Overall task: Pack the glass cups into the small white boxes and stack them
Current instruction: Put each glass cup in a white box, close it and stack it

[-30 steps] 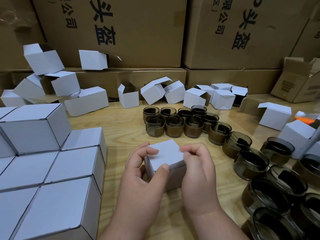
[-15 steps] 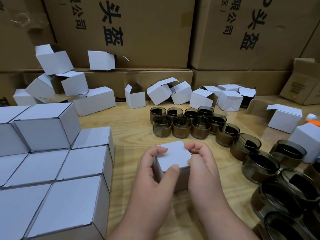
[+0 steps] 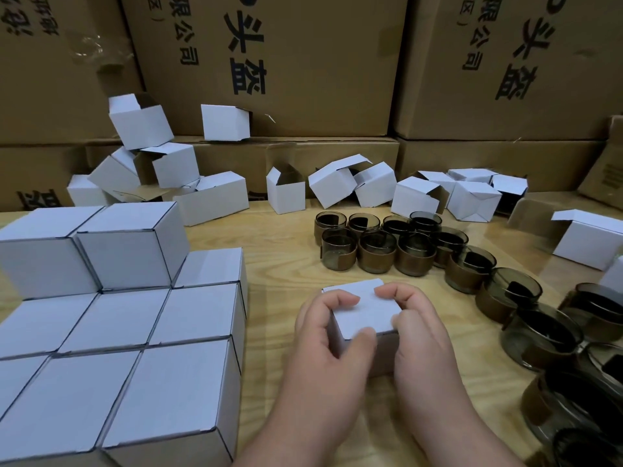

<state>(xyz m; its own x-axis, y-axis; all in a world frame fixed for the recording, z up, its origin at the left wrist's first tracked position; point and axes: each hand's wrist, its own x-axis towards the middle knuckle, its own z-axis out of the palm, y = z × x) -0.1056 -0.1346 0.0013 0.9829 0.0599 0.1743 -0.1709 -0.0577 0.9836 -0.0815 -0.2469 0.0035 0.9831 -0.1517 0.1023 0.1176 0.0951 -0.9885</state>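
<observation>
A small white box [image 3: 365, 310], closed on top, stands on the wooden table [image 3: 279, 264] in front of me. My left hand [image 3: 323, 352] grips its left side, thumb on the near top edge. My right hand [image 3: 421, 342] grips the right side with fingers curled over the top. Several smoky glass cups with brown bands [image 3: 376, 251] stand in rows behind the box and run along the right toward me. A stack of closed white boxes [image 3: 128, 318] fills the left side, two layers high at the back.
Several empty white boxes [image 3: 337, 187] with loose flaps lie scattered along the back of the table. Large brown cartons [image 3: 303, 62] with black print form a wall behind. Another white box [image 3: 590, 241] sits at the right edge.
The view has shifted left, so everything sits further right in frame. Both hands have closed more tightly over the box top; the box stays in place on the table.
</observation>
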